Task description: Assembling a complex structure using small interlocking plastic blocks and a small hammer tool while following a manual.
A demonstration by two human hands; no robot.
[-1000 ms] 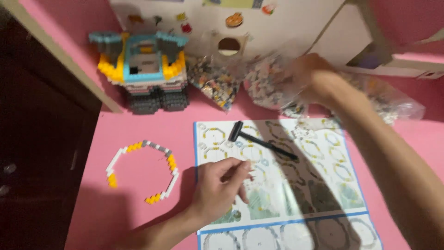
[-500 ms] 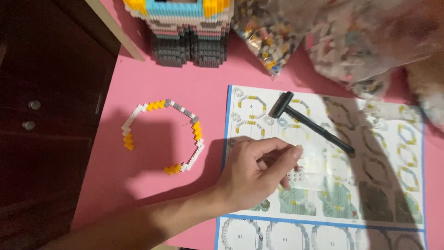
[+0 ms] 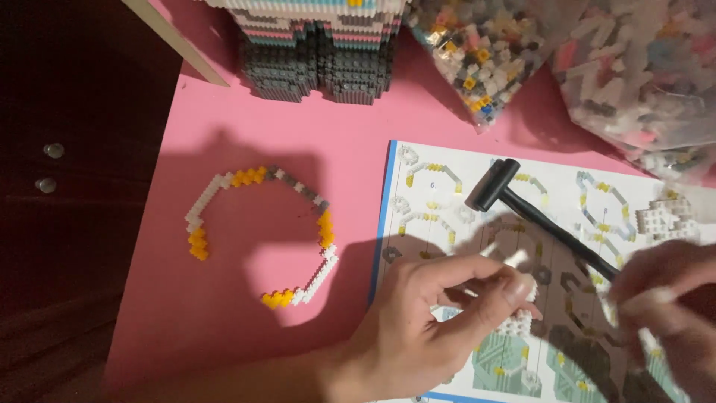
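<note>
Our left hand (image 3: 432,321) pinches a small white brick piece (image 3: 516,260) above the instruction sheet (image 3: 447,224); our right hand (image 3: 664,298), blurred, seems to grip another white bit. We judge the build partway: the open white-and-yellow ring (image 3: 261,231) on the pink table (image 3: 313,142) remains unclosed, left of the sheet, with the black hammer (image 3: 522,205) unused.

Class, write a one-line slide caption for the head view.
Left hand pinches small white bricks over an instruction sheet, beside a black hammer and an open brick ring.
</note>
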